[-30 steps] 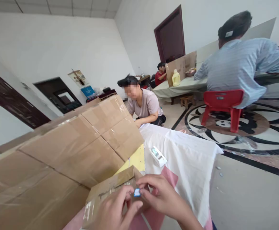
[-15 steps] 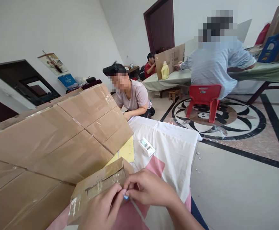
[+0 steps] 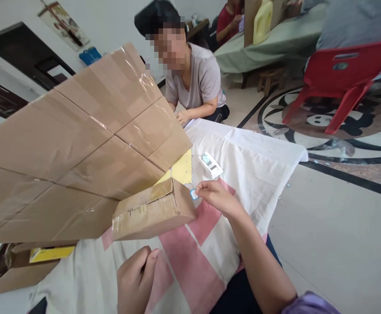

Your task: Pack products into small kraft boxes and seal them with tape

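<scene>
Pinched in the fingers of my right hand [image 3: 215, 197] is a small white piece with a blue edge [image 3: 194, 194], too small to name more exactly. It hangs by the right end of a taped cardboard box [image 3: 149, 218] lying on the cloth. My left hand [image 3: 134, 274] is in front of the box, its fingers curled in and the thumb against them. Nothing shows in its grip. Past my right hand, a white device with a small screen [image 3: 211, 165] rests on the cloth. A yellow sheet [image 3: 181, 169] lies behind the box.
A large cardboard panel [image 3: 79, 144] stands along the left. Pink and white cloth [image 3: 243, 146] covers the table. An open carton [image 3: 23, 270] sits lower left. Across the table a person [image 3: 195, 83] crouches. A red chair [image 3: 347, 65] stands farther right.
My hands were together on the small blue-edged piece. They are apart now: the right has carried it forward, the left has drawn back. The view has tilted lower.
</scene>
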`<control>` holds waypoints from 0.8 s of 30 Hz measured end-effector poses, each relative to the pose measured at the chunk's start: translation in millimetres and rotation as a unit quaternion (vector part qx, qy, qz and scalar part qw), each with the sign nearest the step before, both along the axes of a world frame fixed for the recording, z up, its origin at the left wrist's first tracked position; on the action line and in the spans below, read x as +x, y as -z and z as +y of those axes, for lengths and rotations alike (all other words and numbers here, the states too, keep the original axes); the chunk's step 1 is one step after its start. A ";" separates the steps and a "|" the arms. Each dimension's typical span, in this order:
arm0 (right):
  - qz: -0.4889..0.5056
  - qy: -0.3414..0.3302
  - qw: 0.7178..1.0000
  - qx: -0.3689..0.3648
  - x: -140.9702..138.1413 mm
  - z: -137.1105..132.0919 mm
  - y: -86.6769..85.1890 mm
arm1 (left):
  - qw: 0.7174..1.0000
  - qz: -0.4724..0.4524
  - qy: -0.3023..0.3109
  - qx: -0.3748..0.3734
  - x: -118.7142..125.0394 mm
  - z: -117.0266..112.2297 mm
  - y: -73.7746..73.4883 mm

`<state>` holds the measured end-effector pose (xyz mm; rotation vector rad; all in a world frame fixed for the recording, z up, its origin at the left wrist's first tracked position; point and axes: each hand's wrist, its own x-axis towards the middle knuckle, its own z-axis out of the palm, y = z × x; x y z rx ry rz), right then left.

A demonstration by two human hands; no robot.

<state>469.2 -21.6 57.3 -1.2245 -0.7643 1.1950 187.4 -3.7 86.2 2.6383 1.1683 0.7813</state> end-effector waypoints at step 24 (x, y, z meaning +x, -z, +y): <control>-0.064 -0.081 0.994 0.016 -35.2 6.4 5.6 | 0.977 -0.004 -0.136 0.163 46.2 8.9 24.1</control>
